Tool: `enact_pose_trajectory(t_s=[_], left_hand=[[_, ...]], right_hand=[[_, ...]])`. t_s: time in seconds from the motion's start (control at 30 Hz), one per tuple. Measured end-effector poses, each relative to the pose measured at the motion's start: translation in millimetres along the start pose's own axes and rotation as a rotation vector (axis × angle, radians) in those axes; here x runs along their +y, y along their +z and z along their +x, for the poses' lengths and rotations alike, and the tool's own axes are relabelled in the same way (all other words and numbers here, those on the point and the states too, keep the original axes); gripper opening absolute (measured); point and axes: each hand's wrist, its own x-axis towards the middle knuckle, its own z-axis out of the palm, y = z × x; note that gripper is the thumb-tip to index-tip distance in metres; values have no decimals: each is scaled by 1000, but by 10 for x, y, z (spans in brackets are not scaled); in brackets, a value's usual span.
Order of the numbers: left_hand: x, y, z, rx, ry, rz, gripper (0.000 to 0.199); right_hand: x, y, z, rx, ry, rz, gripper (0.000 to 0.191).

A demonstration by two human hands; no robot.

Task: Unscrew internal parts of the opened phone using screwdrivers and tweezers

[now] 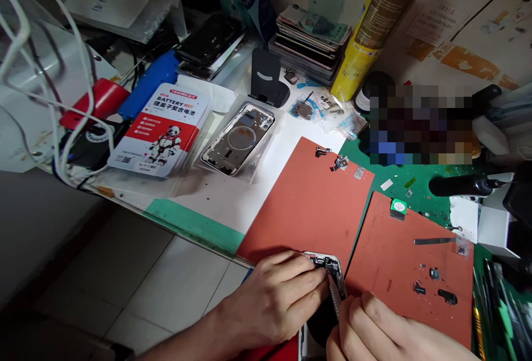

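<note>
Left hand [272, 300]: lying at the bottom edge of the view, fingers curled and closing on the top end of an opened phone [332, 272], fingertips pressing on its exposed parts. The phone is sitting at the near edge of the bench, overlapping the lower corner of the larger red mat [299, 200]; only its upper end is showing, the rest being hidden by both hands.

Right hand [382, 330]: sitting just right of the left hand, fingers folded, pinching a thin metal tool [334, 297] whose tip is pointing up into the phone's open top end. How tightly it is gripping cannot be told.

Smaller red mat [399, 261]: lying right of the phone, carrying tweezers [434, 241] and several small dark parts [432, 283] spread apart.

Larger red mat, far corner: holding a few small metal brackets [338, 163].

Phone back shell [239, 139]: resting in a clear tray on the white surface, well apart from the hands, camera end pointing away.

Battery box [160, 128]: lying just left of the shell, red and white, showing a panda figure.

Yellow spray can [374, 29]: standing tilted in view at the back, beside a stack of phones [311, 42].

Black phone stand [268, 81]: standing between the shell and the stack.

White cables [66, 101]: hanging at the far left over a red and black device.

Green mat [415, 189]: lying under both red mats, bare between them.
</note>
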Motion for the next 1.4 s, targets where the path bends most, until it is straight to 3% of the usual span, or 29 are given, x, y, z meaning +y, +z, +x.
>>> enact_pose_trajectory(t_s=[0.1,0.33,0.97,1.4], left_hand=[[2,-5,-5,-10,-4,9,30],[6,-11,0,-12,-2,7,31],[5,-2,4,1,7,-1,25],[14,-10,-3,-33,-6,13,26]], right_hand=[[-4,-4,8,-21,13,9,25],[18,-7,33,37,50,11,37],[29,-16,49,67,39,26,40],[48,-35,62,114,138,84,45]])
